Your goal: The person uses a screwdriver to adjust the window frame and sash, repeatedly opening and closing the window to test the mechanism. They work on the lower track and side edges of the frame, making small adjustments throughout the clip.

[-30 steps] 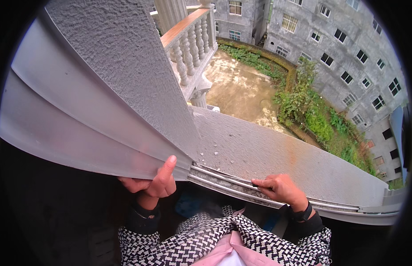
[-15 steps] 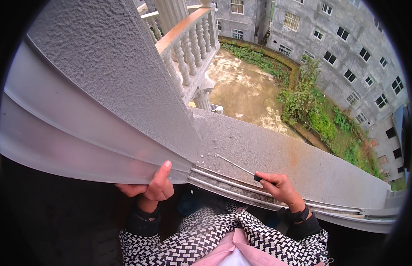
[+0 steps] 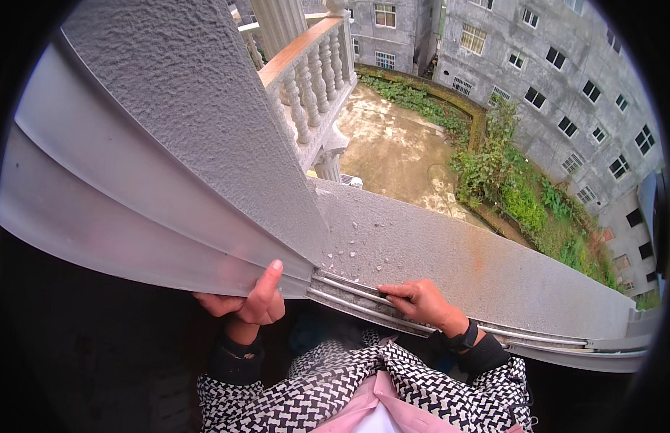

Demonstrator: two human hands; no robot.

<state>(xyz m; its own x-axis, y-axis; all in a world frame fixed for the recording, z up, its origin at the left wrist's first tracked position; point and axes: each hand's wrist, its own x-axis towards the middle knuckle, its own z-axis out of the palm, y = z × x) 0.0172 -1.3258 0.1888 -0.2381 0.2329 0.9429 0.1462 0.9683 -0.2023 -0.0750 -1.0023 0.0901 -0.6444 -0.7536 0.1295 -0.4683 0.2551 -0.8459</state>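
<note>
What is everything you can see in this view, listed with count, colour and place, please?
Long ridged metal frame: one, silver-grey, left
Rough plaster wall: one, grey, beside the frame
Flat rough sill: one, grey, centre to right
Two-railed metal track: one, silver, sill's near edge
Small crumbly fragments: several, pale, on the sill
Curved handrail: one, orange-brown, upper centre
Bulbous balusters: several, whitish, under the handrail
Paved yard: one, tan, below
Leafy plants: many, green, beside the yard
Multi-storey building: at least one, grey, upper right
Mostly hidden object: one, dark, right fingertips
Woven-pattern sleeves: two, black-and-white, bottom
Left hand: one, bare, frame's lower edge
Right hand: one, bare, over the track
</note>
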